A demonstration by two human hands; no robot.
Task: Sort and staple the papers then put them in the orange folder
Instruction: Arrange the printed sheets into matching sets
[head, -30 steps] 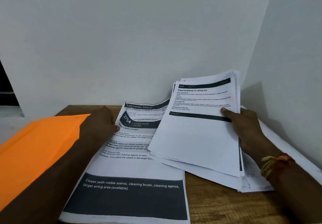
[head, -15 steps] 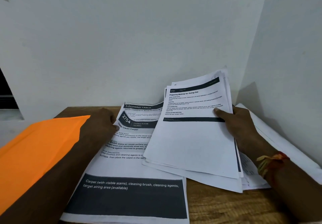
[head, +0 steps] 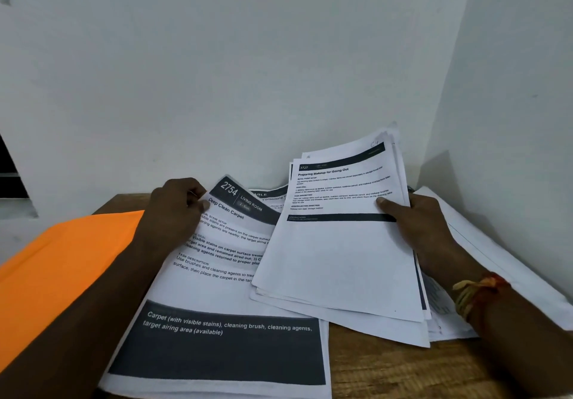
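A flat orange paper folder (head: 62,262) lay just left of the left hand (head: 176,209), which pinched the corner of a white printed carpet-cleaning sheet (head: 217,293); beyond, the right hand (head: 424,225) gripped a fanned sheaf of white pages (head: 338,262), seemingly loose enough to slip apart.

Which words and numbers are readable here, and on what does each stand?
"2754", "LIVING ROOM", "Deep Clean Carpet": header of the white printed sheet pinched by the left hand.
"Carpet (with visible stains), cleaning brush, cleaning agents, target airing area (available)": its dark bottom band.
"3727", "Preparing Makeup for Going Out": top sheet of the white paper stack in the right hand.
Its body text: too small to read.
Flat orange folder: no text.
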